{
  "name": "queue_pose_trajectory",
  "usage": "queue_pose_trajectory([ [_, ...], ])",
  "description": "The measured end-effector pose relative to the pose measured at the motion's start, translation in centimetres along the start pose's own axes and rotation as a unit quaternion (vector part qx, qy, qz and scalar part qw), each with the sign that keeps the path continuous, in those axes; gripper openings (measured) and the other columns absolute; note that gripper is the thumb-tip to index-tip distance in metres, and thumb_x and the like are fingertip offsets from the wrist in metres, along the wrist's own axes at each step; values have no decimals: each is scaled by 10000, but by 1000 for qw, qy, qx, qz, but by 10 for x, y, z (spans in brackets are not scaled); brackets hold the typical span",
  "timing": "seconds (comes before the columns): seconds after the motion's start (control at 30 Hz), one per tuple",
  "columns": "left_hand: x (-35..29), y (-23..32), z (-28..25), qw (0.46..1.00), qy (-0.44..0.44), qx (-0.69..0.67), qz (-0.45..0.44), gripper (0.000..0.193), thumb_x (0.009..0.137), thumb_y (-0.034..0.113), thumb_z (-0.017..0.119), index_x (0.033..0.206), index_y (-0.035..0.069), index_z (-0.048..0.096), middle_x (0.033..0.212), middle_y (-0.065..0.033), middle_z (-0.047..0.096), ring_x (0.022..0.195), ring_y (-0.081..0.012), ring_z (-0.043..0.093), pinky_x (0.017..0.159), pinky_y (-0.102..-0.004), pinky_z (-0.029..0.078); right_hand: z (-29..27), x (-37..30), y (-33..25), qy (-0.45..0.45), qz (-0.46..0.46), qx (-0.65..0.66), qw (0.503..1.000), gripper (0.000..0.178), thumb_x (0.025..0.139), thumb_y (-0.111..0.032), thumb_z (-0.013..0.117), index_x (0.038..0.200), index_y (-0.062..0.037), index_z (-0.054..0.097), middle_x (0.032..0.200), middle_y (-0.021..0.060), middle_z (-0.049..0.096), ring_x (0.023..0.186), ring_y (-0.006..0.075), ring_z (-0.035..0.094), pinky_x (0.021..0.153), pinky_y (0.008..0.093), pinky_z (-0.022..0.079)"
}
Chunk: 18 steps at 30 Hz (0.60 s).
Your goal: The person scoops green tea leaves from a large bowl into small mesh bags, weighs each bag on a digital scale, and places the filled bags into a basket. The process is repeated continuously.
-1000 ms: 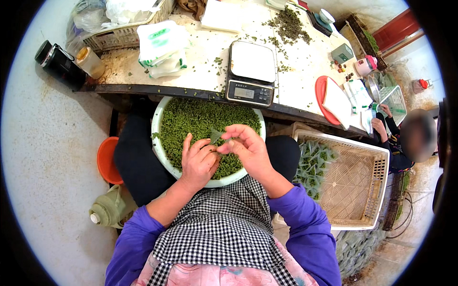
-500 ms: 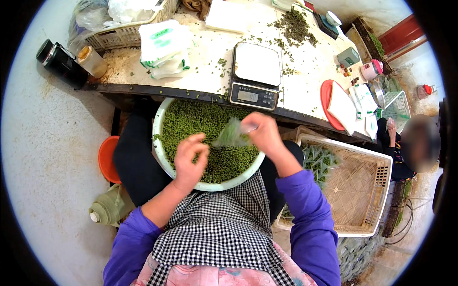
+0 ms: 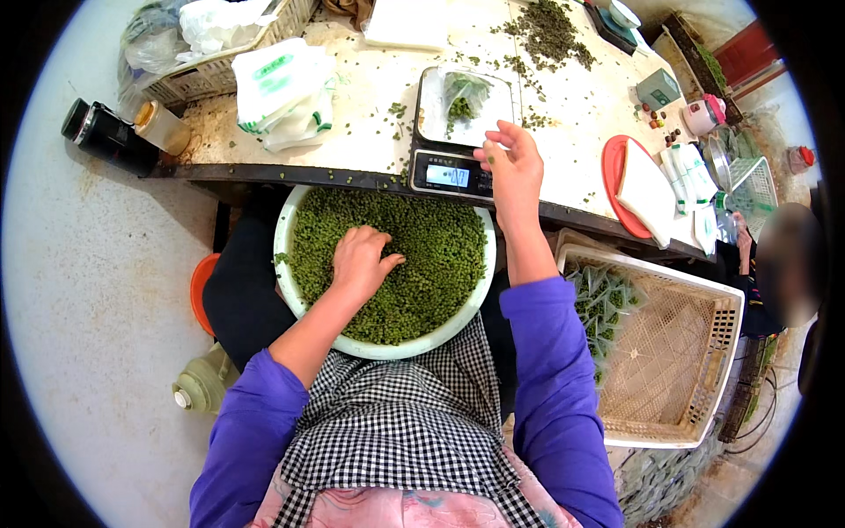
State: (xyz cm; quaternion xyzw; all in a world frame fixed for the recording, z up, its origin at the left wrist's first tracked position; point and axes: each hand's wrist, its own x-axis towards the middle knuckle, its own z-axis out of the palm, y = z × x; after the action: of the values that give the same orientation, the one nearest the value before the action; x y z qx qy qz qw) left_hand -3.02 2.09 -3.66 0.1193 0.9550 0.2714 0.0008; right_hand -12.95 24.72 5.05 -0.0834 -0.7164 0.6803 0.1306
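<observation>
A round pale basin (image 3: 292, 304) full of small green peppercorn-like berries (image 3: 431, 273) sits at my lap. My left hand (image 3: 359, 262) rests on the berries left of the basin's middle, its thumb apart from the bent fingers and nothing visible in it. Beyond the basin, a digital scale (image 3: 499, 97) stands at the table's near edge. On its plate lies a small clear plastic bag (image 3: 464, 99) with green berries inside. My right hand (image 3: 513, 172) hovers by the scale's near right corner, fingers apart and empty, clear of the bag.
A white plastic crate (image 3: 678, 352) with several filled bags (image 3: 600, 308) stands at the right. Stacked white bags (image 3: 280, 88), a black flask (image 3: 110, 136) and a red tray (image 3: 613, 180) lie around the table (image 3: 370, 132). Another person's hand (image 3: 744, 246) shows at far right.
The bag of berries moved from my right hand above the basin onto the scale, and that hand let go. My left hand lowered onto the berries. The scale's display lit up.
</observation>
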Motion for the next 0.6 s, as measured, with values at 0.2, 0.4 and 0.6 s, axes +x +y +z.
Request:
queue_pose_trajectory([
  [0.2,-2,27,18,998,-47,9,30,260,751,238,808,909,44,736,875,-114,668,900,-321,618,796,-449,491,-33,-45,14,-18,39,49,998,326,941,14,585,1264,17,547,1079,101,647,816,137,660,714,255,521],
  [0.4,-23,36,-2,999,15,-42,28,202,760,179,800,889,39,735,890,-100,670,892,-294,620,776,-416,501,-60,-70,28,-2,53,86,995,265,954,13,569,1219,12,574,1060,90,655,804,133,656,731,256,541],
  [0.6,20,52,-40,980,186,-38,61,228,703,85,824,911,60,733,920,-84,636,856,-269,610,734,-376,498,-75,-73,55,27,25,67,997,239,949,19,565,1186,25,596,1043,89,657,805,130,646,742,269,545],
])
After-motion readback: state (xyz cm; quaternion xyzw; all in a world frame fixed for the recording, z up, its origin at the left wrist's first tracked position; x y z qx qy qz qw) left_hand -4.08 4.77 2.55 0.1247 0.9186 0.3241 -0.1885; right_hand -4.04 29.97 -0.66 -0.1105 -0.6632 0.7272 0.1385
